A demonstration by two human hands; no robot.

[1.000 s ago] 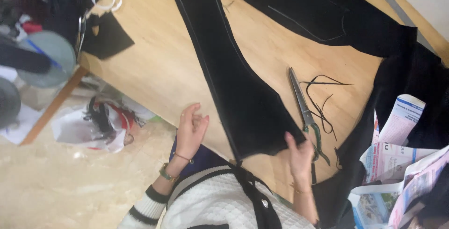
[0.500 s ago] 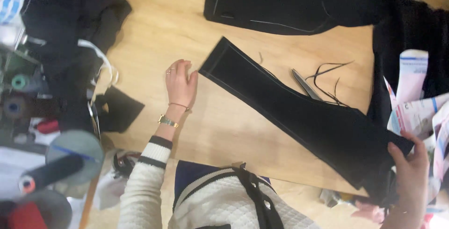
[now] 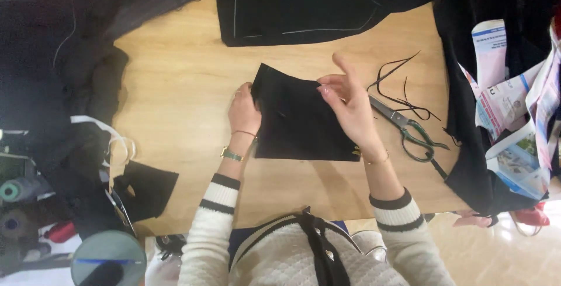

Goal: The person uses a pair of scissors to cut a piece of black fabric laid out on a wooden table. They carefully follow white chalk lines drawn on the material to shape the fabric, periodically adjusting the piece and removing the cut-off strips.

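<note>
A folded piece of black fabric lies on the wooden table in front of me. My left hand grips its left edge, fingers curled over the cloth. My right hand rests on the top right of the fold, pinching its upper edge between thumb and fingers. Green-handled scissors lie just right of my right hand, beside some thin black fabric strips.
A large black cloth panel with chalk lines lies at the far edge. Dark garments pile on the left, black cloth and printed papers on the right. A small black scrap sits at the near left corner.
The long black strip, stretched across the table before, is now folded into a compact square. My right hand came in from the far right to meet my left hand at the fabric.
</note>
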